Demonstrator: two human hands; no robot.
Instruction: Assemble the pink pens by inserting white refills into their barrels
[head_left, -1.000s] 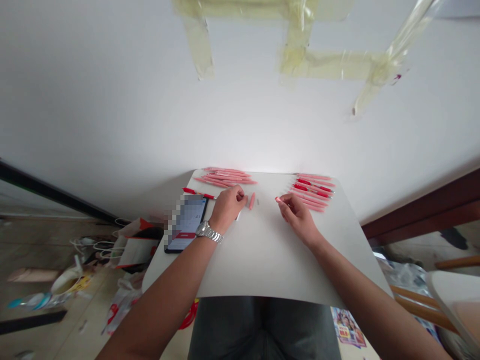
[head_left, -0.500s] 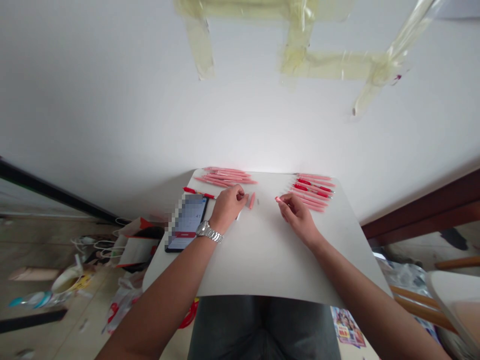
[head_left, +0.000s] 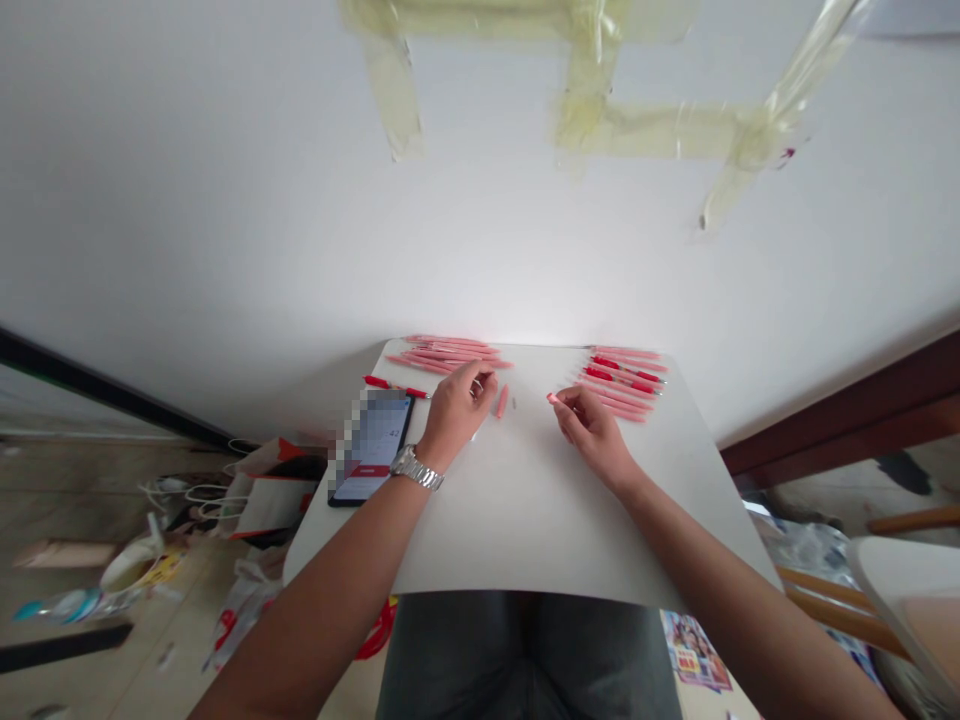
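My left hand (head_left: 459, 405), with a metal watch on its wrist, hovers over the white table (head_left: 510, 520). Its thumb and fingers are pinched together; what lies between them is too small to make out. My right hand (head_left: 589, 425) pinches a small pink pen part (head_left: 553, 398) at its fingertips. Between the two hands lie a short pink pen barrel (head_left: 502, 401) and a tiny grey spring-like piece (head_left: 514, 403). Pink pens (head_left: 450, 350) are heaped behind my left hand. Beyond my right hand is a row of pink pens (head_left: 619, 400) with red pens (head_left: 622, 378) among them.
A phone (head_left: 369, 450) lies on the table's left side, with a red pen (head_left: 396, 386) just behind it. The wall (head_left: 480, 250) borders the table's far edge. Bags (head_left: 277, 490) and a bottle (head_left: 75, 605) are on the floor at left, a white seat (head_left: 911, 590) at right.
My left hand has shifted very slightly, and less of a pale sliver shows beneath it. My right hand keeps the pink pen part in nearly the same place. The view has moved a little.
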